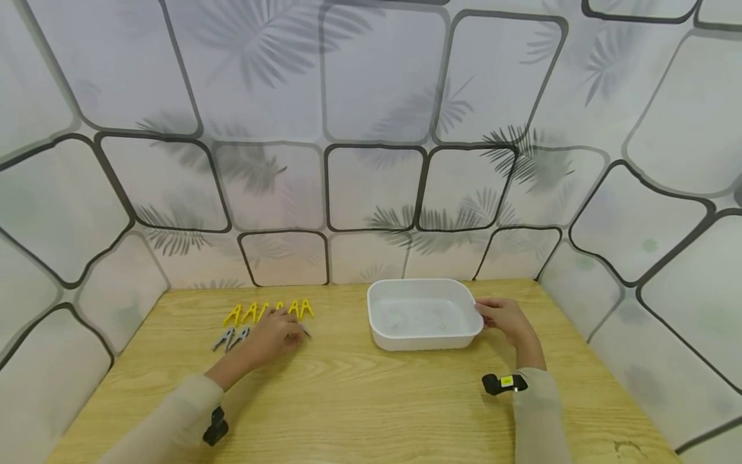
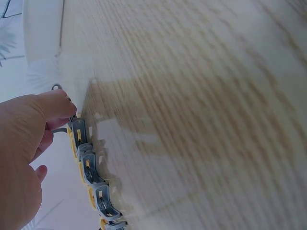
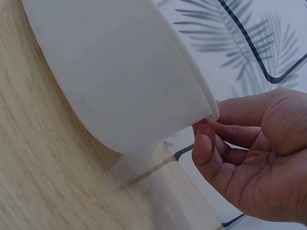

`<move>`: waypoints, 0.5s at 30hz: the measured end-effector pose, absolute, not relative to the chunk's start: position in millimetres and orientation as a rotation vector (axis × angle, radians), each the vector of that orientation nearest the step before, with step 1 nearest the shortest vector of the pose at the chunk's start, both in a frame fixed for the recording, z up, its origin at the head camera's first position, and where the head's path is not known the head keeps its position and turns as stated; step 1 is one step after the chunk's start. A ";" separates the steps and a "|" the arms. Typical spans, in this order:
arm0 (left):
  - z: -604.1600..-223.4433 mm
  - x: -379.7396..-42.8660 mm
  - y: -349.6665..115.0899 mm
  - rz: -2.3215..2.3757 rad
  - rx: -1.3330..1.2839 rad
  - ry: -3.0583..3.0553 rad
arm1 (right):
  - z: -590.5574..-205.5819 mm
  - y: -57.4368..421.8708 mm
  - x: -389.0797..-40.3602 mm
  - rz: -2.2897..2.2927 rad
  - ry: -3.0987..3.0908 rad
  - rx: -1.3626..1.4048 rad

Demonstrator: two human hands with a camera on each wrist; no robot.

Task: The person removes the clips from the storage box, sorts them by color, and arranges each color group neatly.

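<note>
My left hand (image 1: 274, 336) reaches over the row of clothespins and pinches a grey clothespin (image 1: 304, 330) at the row's right end. In the left wrist view, its tip shows past my fingers (image 2: 58, 103). Other grey clothespins (image 1: 223, 338) stand to the left of that hand, some hidden behind it. Behind them runs a row of yellow clothespins (image 1: 234, 314), partly covered by my fingers. On the right, a white plastic basin (image 1: 426, 343) sits on the table with nothing in it. My right hand (image 1: 507, 320) grips its right rim with curled fingers.
The light wooden table (image 1: 348, 412) carries everything. A patterned curtain or wall covering (image 1: 377, 187) with dark outlines and leaf prints stands close behind and along both sides. Each wrist wears a small black camera, the right one (image 1: 504, 383) with a yellow label.
</note>
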State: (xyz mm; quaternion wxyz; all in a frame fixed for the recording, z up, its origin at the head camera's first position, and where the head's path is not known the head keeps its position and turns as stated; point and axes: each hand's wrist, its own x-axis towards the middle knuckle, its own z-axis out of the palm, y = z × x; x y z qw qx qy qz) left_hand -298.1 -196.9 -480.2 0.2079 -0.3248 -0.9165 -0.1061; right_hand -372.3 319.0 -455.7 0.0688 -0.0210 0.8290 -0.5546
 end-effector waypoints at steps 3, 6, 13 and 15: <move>-482.0 -298.3 -198.1 -0.296 -0.889 -2.572 | -455.1 318.6 -372.1 -1.661 2.499 -0.056; -482.5 -298.3 -198.7 -0.300 -0.883 -2.578 | -454.5 318.1 -371.7 -1.662 2.499 -0.050; -482.3 -297.6 -199.3 -0.286 -0.873 -2.569 | -453.6 317.9 -369.9 -1.667 2.496 -0.054; -481.6 -297.1 -199.5 -0.280 -0.870 -2.567 | -453.3 317.6 -369.2 -1.661 2.498 -0.049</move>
